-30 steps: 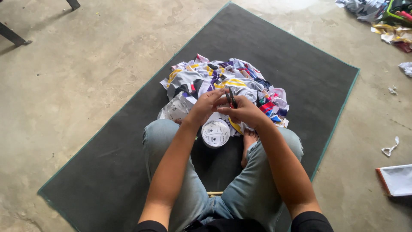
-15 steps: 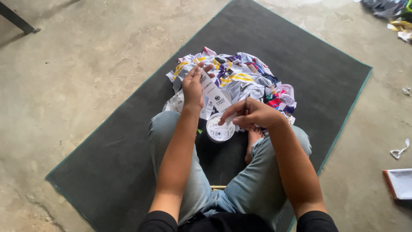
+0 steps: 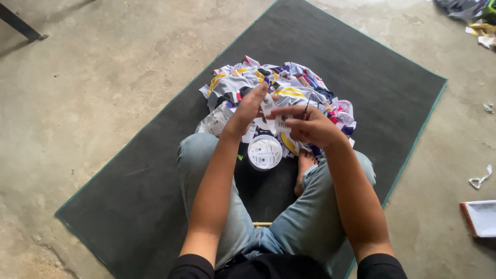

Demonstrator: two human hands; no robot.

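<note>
Tags in hand: Small white paper tags are held between both hands, above the lap and just in front of the near edge of the cloth pile.
Left hand: The left hand has its fingers stretched out and together, pressed against the tags from the left; thumb hidden, so the pinch itself cannot be seen.
Right hand: The right hand is curled, its fingers clamped on the tags, with a thin dark tool, perhaps small snips, standing up from the grip.
Step in hand: It reads as sorting or trimming tags off a garment piece, mid-way through one piece.
Next move calls for: A steady pinch by the left hand while the right works the thin tool close to the paper, with care for the fingertips beside it.
Roll: A white roll of printed labels lies on the mat between the knees, just below the hands.
Pile: A heap of white, yellow, purple and red cloth pieces lies on the far side of the hands, touching the crossed legs.
Mat: A dark green mat carries the person and the pile; its far right edge runs diagonally.
Open room: Bare mat lies to the left and far right of the pile; concrete floor beyond.
Edges: A white tray-like object and a paper scrap lie off the mat on the right, well apart from the hands.
</note>
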